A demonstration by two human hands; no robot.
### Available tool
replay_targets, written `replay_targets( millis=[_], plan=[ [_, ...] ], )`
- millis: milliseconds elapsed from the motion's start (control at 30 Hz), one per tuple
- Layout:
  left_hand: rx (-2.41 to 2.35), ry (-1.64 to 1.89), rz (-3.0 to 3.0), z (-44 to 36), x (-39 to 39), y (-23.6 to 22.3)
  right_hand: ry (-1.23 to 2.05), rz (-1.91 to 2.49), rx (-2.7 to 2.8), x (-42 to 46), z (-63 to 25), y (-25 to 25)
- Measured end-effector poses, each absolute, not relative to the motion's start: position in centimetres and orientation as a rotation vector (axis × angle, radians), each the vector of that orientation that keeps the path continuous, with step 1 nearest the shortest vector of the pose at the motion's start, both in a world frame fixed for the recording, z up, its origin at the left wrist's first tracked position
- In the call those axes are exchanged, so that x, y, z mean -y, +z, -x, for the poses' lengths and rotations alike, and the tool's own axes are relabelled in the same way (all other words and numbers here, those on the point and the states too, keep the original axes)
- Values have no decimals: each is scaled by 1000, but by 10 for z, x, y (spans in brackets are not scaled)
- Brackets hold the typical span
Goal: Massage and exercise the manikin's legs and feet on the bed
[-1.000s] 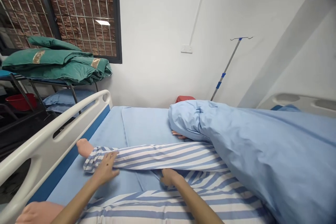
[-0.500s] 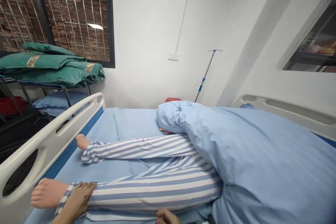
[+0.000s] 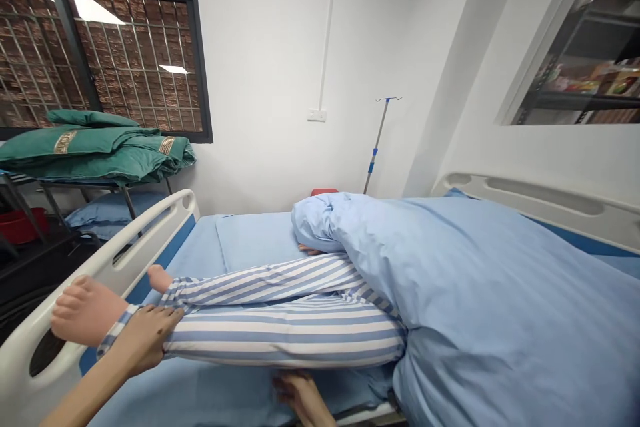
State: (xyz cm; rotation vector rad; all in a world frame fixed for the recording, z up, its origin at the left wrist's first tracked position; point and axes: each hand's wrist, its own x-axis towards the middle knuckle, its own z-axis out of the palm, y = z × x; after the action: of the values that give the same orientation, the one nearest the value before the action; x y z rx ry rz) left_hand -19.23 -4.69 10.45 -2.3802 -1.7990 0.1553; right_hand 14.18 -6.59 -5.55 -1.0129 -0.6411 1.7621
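Manikin's near leg (image 3: 285,340) in blue-striped trousers, long axis lying across the bed, foot (image 3: 87,310) pointing left beside the rail (image 3: 115,260) and alongside the other leg (image 3: 260,283). Left hand (image 3: 143,340), fingers spread, lies over the cuff (image 3: 116,328) at the ankle. Right hand (image 3: 299,395), fingers loosely curled, is on the sheet (image 3: 200,400) just below the calf. Duvet (image 3: 500,293) covers the thigh and upward.

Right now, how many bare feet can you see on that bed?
2. The nearer foot sticks out past the left hand, beside the bed rail; the farther foot lies just beyond it. Others could be hidden under the blue blanket.
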Motion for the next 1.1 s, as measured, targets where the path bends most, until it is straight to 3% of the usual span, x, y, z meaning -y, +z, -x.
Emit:
replay_targets(
  millis=[233, 467, 733, 1100],
  plan=[
    [1891, 11, 2315, 196, 52, 78, 1727, 791, 432, 66, -154, -56],
    [2119, -242, 2245, 173, 46, 25, 1688, 666, 533, 69, -174, 5],
    [2330, -663, 2266, 94, 36, -19, 1683, 608, 676, 65, -192, 59],
    [2297, -916, 2296, 76, 30, -35, 1593, 684, 648, 54, -191, 47]
  ],
)
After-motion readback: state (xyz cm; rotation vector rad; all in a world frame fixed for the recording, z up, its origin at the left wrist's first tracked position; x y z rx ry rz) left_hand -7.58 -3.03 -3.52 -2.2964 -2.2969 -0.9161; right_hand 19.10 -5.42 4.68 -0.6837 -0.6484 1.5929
